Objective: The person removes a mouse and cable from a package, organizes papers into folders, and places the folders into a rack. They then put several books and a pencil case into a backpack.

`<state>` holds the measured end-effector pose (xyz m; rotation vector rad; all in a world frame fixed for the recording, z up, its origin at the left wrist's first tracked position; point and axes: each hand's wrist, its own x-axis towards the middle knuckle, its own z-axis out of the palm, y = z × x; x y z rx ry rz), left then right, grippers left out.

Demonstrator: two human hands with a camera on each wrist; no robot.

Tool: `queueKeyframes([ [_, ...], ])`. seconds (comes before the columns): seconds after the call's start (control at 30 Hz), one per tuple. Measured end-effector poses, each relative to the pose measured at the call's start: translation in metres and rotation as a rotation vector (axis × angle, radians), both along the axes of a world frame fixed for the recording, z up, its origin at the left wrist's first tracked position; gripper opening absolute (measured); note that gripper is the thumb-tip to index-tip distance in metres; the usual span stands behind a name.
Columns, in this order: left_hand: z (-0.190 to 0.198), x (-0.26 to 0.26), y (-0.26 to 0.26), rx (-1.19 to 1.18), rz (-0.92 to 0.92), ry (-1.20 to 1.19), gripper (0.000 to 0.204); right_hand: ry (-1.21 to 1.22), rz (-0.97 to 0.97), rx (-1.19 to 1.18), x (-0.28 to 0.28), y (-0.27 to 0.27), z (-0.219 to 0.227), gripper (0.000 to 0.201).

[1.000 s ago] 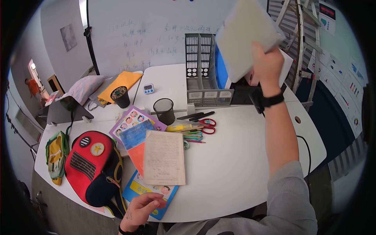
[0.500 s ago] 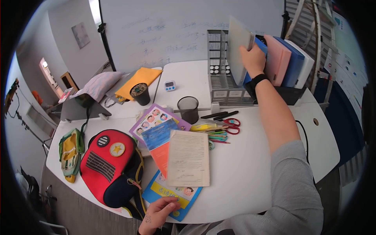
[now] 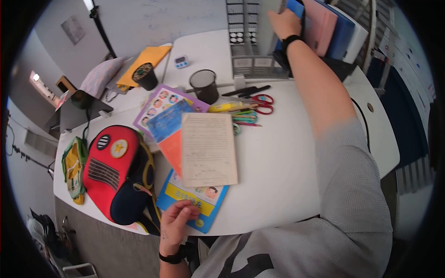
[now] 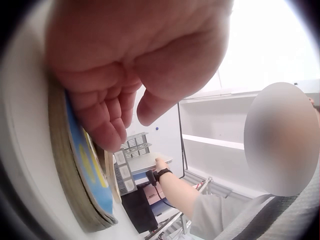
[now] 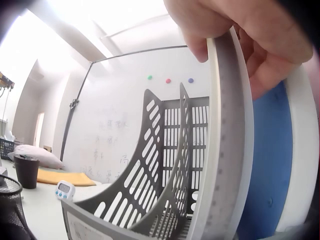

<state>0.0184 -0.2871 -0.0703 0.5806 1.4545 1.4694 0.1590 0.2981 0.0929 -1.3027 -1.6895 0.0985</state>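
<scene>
At the top of the head view my right hand [image 3: 285,24] grips the top of a pale file case [image 5: 230,140]. The case stands upright in the grey file rack [image 3: 259,67], just left of a blue folder [image 5: 267,165]. In the right wrist view, the thumb lies on one side of its spine and the fingers on the other. My left hand [image 3: 177,222] hovers by the lower end of a blue-and-yellow book [image 3: 211,215], fingers loosely bent and holding nothing. A worn beige booklet [image 3: 208,150] overlaps that book.
Pink [image 3: 320,28] and dark blue folders [image 3: 344,34] fill the rack's right side. A mesh pen cup [image 3: 204,87], red scissors [image 3: 264,104] and pens lie in front. To the left are a red backpack [image 3: 109,171], a potted plant [image 3: 146,76] and a timer [image 3: 181,61].
My right hand has brought the pale file case down from above the rack into a slot beside the blue folder. The left hand stays near the blue-and-yellow book.
</scene>
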Motion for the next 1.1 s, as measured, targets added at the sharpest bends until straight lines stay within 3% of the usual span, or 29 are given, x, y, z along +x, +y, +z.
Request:
queueKeyframes([
  [0.23, -0.004, 0.005, 0.000, 0.027, 0.100, 0.063, 0.026, 0.200, 0.019, -0.192, -0.006, -0.037, -0.025, 0.057],
  [0.33, -0.005, 0.003, -0.005, 0.065, 0.158, 0.053, 0.026, 0.359, 0.091, 0.110, -0.004, -0.053, -0.022, 0.067],
  [0.37, -0.004, 0.004, -0.004, 0.070, 0.159, 0.037, 0.026, 0.346, 0.108, 0.108, 0.005, -0.082, -0.012, 0.068],
  [0.4, -0.004, 0.005, -0.003, 0.078, 0.166, 0.020, 0.026, 0.289, 0.150, 0.281, 0.013, -0.094, -0.019, 0.071],
  [0.43, -0.002, 0.005, -0.003, 0.068, 0.162, 0.017, 0.024, 0.340, 0.318, 0.390, 0.019, -0.094, -0.035, 0.049],
  [0.47, 0.003, 0.007, -0.001, 0.071, 0.197, 0.023, 0.024, 0.315, 0.491, 0.112, 0.029, -0.117, -0.049, 0.041],
  [0.5, 0.008, 0.009, 0.002, 0.064, 0.166, 0.049, 0.022, 0.449, 0.822, -0.373, 0.040, -0.162, -0.057, 0.033],
  [0.53, 0.013, 0.010, 0.002, 0.052, 0.133, 0.076, 0.020, 0.413, 0.977, -0.692, 0.051, -0.198, -0.070, 0.034],
  [0.6, 0.018, 0.004, 0.003, 0.079, 0.107, 0.151, 0.025, 0.402, 1.004, -1.162, 0.065, -0.250, -0.097, 0.051],
  [0.67, 0.035, 0.007, 0.019, 0.228, 0.142, 0.330, 0.040, 0.415, 0.995, -1.379, 0.072, -0.276, -0.135, 0.049],
  [0.8, 0.052, 0.005, 0.045, 0.168, 0.058, 0.200, 0.053, 0.583, 0.941, -1.562, 0.061, -0.301, -0.144, 0.046],
  [0.87, 0.043, -0.001, 0.054, 0.065, -0.058, 0.290, 0.060, 0.643, 1.123, -1.720, 0.056, -0.300, -0.150, 0.049],
  [1.07, 0.054, 0.023, 0.054, 0.023, -0.147, 0.234, 0.040, 0.712, 1.176, -1.491, 0.070, -0.301, -0.147, 0.044],
  [1.1, 0.056, 0.024, 0.054, -0.008, -0.176, 0.220, 0.036, 0.578, 1.252, -1.372, 0.079, -0.288, -0.140, 0.043],
])
